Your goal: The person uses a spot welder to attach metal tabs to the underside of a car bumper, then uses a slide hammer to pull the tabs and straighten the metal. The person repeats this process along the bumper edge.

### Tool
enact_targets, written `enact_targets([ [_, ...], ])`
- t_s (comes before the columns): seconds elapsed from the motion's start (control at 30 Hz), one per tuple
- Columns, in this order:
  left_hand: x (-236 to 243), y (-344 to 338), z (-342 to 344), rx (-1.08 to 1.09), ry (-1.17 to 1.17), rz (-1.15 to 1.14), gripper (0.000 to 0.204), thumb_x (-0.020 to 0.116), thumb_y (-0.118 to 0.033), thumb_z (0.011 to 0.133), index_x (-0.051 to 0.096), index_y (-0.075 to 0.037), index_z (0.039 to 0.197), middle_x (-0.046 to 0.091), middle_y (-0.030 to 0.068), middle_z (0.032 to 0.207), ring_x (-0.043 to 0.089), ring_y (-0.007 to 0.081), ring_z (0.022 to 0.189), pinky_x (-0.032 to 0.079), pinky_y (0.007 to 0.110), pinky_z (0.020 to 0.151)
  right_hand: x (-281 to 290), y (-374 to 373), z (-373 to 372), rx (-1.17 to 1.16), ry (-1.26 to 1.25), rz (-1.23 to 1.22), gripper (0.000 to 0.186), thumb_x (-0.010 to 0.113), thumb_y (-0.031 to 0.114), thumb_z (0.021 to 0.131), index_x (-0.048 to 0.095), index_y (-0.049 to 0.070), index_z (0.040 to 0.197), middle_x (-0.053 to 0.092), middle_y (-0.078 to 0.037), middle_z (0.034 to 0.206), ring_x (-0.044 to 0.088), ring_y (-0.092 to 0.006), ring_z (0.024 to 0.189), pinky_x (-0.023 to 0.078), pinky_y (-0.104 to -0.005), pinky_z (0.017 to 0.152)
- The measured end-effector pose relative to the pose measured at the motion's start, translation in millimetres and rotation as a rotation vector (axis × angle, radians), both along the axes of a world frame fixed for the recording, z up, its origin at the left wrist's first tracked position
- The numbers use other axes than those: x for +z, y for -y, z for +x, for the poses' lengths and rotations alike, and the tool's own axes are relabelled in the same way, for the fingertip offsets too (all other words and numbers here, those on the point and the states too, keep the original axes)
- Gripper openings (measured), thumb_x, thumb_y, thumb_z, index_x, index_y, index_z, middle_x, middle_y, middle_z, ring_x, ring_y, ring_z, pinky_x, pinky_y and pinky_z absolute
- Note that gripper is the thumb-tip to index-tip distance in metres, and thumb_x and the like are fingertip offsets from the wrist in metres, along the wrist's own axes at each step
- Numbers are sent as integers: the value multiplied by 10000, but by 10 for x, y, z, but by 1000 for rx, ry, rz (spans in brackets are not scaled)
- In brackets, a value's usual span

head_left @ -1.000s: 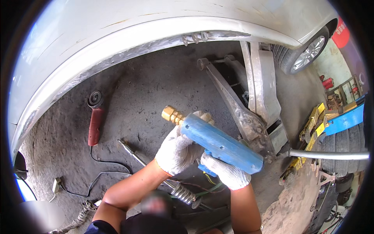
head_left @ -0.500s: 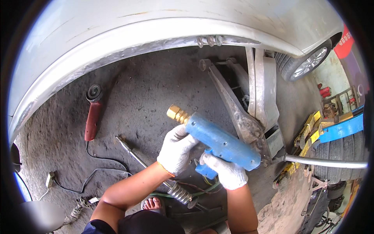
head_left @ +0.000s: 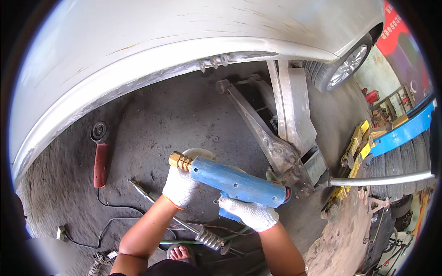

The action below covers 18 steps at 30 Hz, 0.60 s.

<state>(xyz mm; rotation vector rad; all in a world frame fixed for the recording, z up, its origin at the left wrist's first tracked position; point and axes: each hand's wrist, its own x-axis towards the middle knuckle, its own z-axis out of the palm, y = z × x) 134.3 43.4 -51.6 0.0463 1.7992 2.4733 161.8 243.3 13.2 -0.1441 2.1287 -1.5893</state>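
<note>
A blue spot-welding gun [head_left: 235,182] with a brass chuck [head_left: 180,161] is held before me, its chuck pointing left. My left hand [head_left: 180,186], in a white knit glove, is closed around the front end of the body, just behind the chuck; its fingers pass behind the gun and are partly hidden. My right hand [head_left: 252,212], gloved alike, wraps the handle under the body. Below them, a slide hammer [head_left: 209,238] lies on the floor, its shaft slanting up to the left.
A silver car's scraped sill [head_left: 152,73], with several rings standing on it, runs across the top. At left lies a red angle grinder [head_left: 100,163] with its cord. A floor jack [head_left: 276,142] stands at right, its handle [head_left: 382,180] reaching past stacked tires [head_left: 400,161].
The view has shifted to the right. The gun sits lower and further left in it and lies more level. My left hand has slid to behind the gun's front end.
</note>
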Motion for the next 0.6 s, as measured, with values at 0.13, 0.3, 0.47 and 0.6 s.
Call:
enact_targets([
  [0.13, -57, -289, 123, 76, 199, 545, 391, 795, -257, 859, 622, -86, 1165, 697, 52, 1062, 690, 198, 907, 582, 359, 818, -109, 69, 32, -54, -28, -77, 587, 762, 126, 858, 474, 41, 1362, 637, -88, 1146, 628, -150, 1006, 535, -334, 874],
  [0.3, 149, -373, -25, 177, 295, 707, 152, 665, -22, 904, 645, -56, 1050, 694, 54, 956, 691, 163, 831, 590, 301, 727, -114, 116, 9, -212, 134, -233, 543, 769, 100, 847, 517, 44, 1325, 639, -95, 1141, 628, -144, 993, 538, -330, 867],
  [0.47, 632, -194, -680, 126, 96, 411, 94, 676, -187, 943, 649, -97, 951, 674, 11, 843, 452, 32, 555, 325, 216, 461, 81, -63, -135, -305, -225, -935, 377, 632, 127, 883, 596, 101, 1257, 663, -117, 1097, 629, -287, 1027, 457, -548, 978],
  [0.6, 839, -270, -1114, 66, 59, 722, 87, 665, -165, 960, 684, -101, 1016, 679, 2, 879, 421, 33, 581, 331, 200, 501, 407, -394, -390, 173, 3, -1310, 408, 604, 191, 924, 539, 155, 1325, 599, -43, 955, 552, -180, 826, 405, -545, 932],
])
